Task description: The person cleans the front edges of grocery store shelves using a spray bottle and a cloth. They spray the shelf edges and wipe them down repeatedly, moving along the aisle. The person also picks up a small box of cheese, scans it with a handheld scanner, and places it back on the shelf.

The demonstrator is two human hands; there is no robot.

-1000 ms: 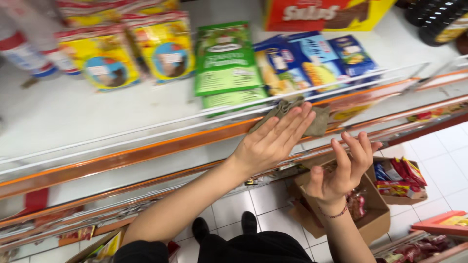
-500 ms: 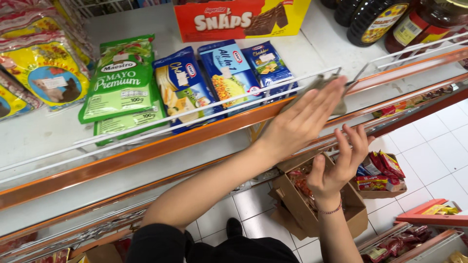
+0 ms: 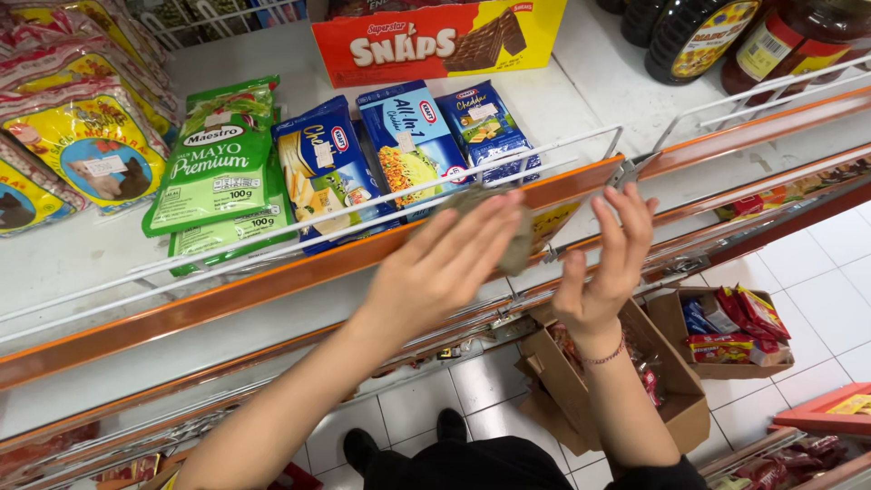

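Note:
My left hand (image 3: 442, 268) reaches up to the front edge of the white shelf (image 3: 581, 109) and presses a grey-green cloth (image 3: 515, 238) flat against the orange rail (image 3: 299, 272), just below the blue cheese packets (image 3: 408, 154). My right hand (image 3: 606, 263), with a thin bracelet at the wrist, is raised beside it with fingers spread and upright, close to the rail and holding nothing. Part of the cloth is hidden under my left fingers.
Green mayonnaise pouches (image 3: 213, 163), yellow bags (image 3: 86, 159), a red and yellow snack box (image 3: 435, 41) and dark sauce bottles (image 3: 699, 32) stand behind a white wire guard (image 3: 363, 204). Cardboard boxes of packets (image 3: 726, 336) sit on the tiled floor below.
My left hand with the cloth has slid a little back to the left along the rail. My right hand has risen closer to the rail. The view has shifted towards the right.

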